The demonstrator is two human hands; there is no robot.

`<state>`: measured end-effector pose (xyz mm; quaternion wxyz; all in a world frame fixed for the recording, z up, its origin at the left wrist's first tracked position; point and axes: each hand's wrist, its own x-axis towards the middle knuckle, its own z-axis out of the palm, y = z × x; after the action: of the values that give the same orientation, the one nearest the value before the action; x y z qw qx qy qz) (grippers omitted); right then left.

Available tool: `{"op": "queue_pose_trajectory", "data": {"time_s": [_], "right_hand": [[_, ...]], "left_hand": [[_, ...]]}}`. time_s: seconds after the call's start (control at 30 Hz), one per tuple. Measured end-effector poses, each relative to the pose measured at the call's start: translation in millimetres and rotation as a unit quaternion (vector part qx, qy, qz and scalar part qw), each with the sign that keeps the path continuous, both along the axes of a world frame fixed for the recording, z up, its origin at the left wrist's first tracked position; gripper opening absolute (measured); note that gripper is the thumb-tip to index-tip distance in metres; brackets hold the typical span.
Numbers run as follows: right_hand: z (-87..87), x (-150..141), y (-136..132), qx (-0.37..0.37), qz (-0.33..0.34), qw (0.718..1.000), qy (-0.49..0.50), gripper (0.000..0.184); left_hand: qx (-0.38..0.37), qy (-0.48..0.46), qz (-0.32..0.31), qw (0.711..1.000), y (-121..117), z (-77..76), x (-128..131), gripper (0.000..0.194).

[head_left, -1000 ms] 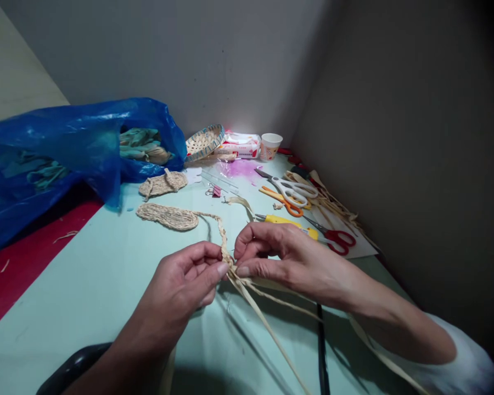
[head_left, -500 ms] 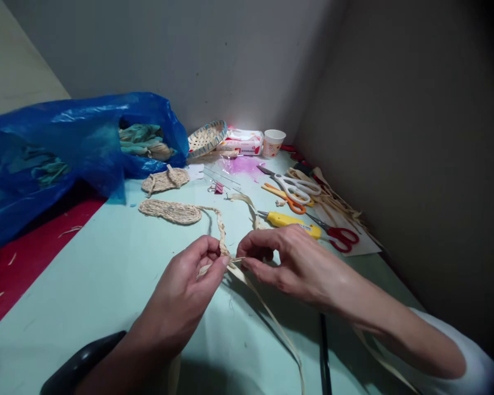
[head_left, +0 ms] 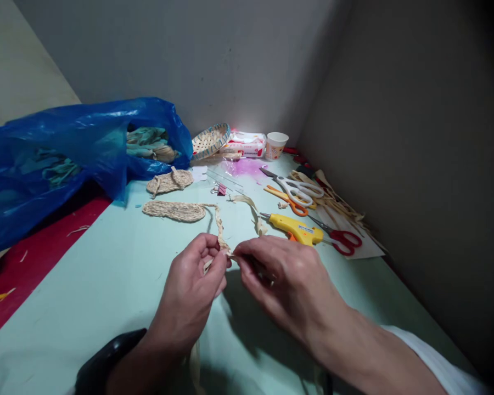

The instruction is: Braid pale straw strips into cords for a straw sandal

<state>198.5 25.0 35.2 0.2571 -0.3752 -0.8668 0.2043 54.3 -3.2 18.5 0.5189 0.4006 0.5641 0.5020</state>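
Observation:
My left hand point(head_left: 195, 288) and my right hand point(head_left: 282, 285) meet above the pale green table point(head_left: 107, 274), fingers pinched on the end of a plaited straw braid point(head_left: 219, 227). The braid runs back to a flat woven straw sole point(head_left: 175, 210) lying on the table. Loose straw strips hang down below my hands, one showing by my left wrist point(head_left: 195, 365). A dark band sits on my left wrist.
A second small woven sandal point(head_left: 170, 181) lies beyond the sole. A blue plastic bag point(head_left: 69, 153) with straw fills the left. A yellow glue gun point(head_left: 296, 227), red-handled scissors point(head_left: 342, 240), white and orange scissors point(head_left: 294, 192), a woven basket point(head_left: 209, 140), a paper cup point(head_left: 276, 145) and straw scraps lie at right and back. Grey walls close in behind and right.
My hands have drawn closer to me and together; the right hand has turned over the braid end, hiding the loose strips that trailed to the right. The view shifted slightly.

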Motion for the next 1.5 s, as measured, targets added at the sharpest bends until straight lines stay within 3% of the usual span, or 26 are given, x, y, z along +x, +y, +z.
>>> {"op": "queue_pose_trajectory", "data": {"time_s": [0.1,0.2,0.4,0.53,0.7,0.87,1.17,1.5], "right_hand": [[8.4,6.1,8.5,-0.05,-0.029,0.998,-0.016,0.02],[14.8,11.8,14.5,-0.053,-0.043,0.997,-0.041,0.022],[22.1,14.2,20.1,-0.093,-0.011,0.993,-0.071,0.022],[23.5,13.4,24.0,-0.18,-0.007,0.983,-0.031,0.019],[14.8,17.0,32.5,-0.31,0.032,0.95,0.03,0.024],[12.0,18.9,36.2,-0.395,0.063,0.914,0.074,0.024],[18.6,10.5,27.1,-0.476,0.052,0.866,0.142,0.013],[12.2,20.7,38.2,-0.586,0.091,0.779,0.202,0.017]], "left_hand": [[-0.003,-0.001,0.009,1.0,1.8,4.2,-1.4,0.017],[-0.013,-0.007,0.002,1.0,1.5,6.9,-2.5,0.018],[-0.001,-0.006,0.029,1.0,-0.7,8.9,-1.0,0.015],[0.005,0.002,0.017,1.0,0.2,5.7,-4.0,0.014],[0.002,-0.01,0.001,1.0,0.0,1.4,-7.6,0.013],[-0.009,-0.01,0.027,1.0,-0.6,5.6,-4.0,0.013],[0.005,-0.001,-0.023,1.0,-0.1,1.1,-8.2,0.011],[0.023,-0.001,0.043,0.999,-1.7,8.1,-0.6,0.011]]}}
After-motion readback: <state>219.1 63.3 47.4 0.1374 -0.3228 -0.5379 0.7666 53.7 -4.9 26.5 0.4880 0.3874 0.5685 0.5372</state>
